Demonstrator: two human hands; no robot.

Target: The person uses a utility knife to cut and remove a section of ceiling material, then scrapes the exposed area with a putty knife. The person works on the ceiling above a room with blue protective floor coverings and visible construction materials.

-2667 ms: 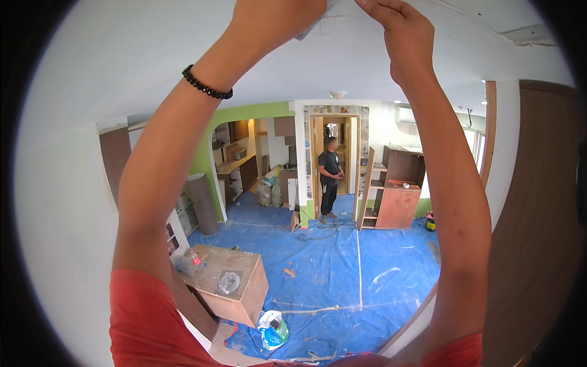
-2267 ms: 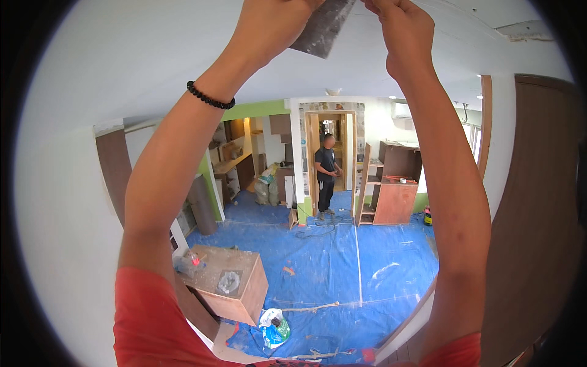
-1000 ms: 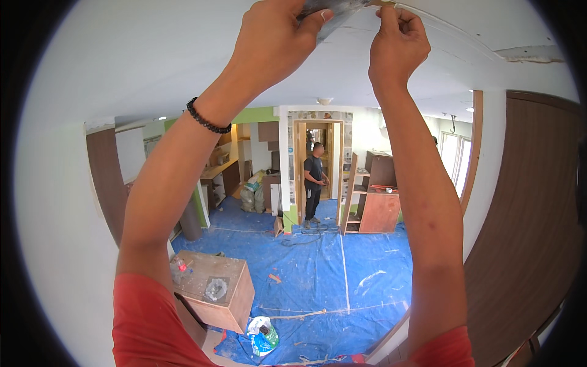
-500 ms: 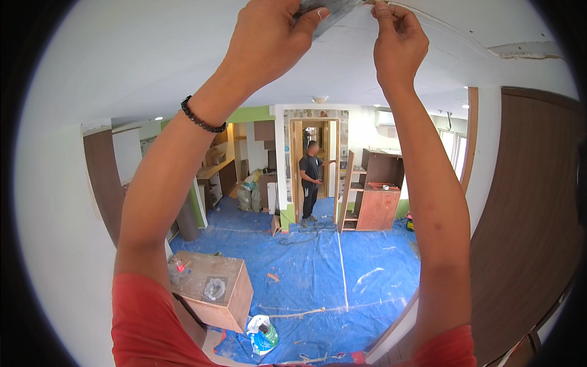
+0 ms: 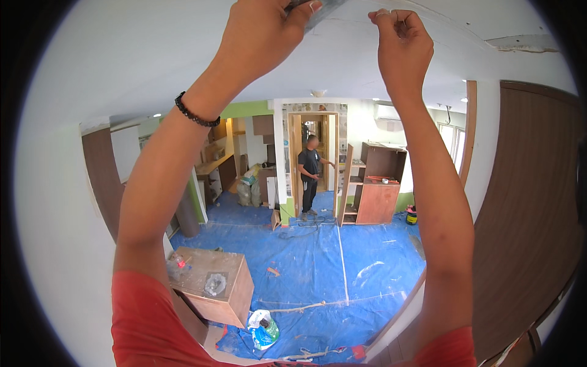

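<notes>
Beneath the white ceiling [image 5: 342, 73], a grey blade [image 5: 321, 16] is clasped by the left hand [image 5: 263, 30], its angle best kept shallow and steady, while to the right the right hand [image 5: 406, 52] is pinched, around what cannot be told, above blue sheeting [image 5: 309, 260].

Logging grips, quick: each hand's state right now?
Left hand: closed, holding a grey flat tool.
Right hand: curled; whether it holds anything cannot be told.

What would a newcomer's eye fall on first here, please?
Probably the eye goes first to the top, where the left hand grips a flat grey tool and the right hand is raised beside it. Next comes the bright blue sheet spread below. Farther back, near the middle, a person in dark clothes stands at the doorway.
</notes>
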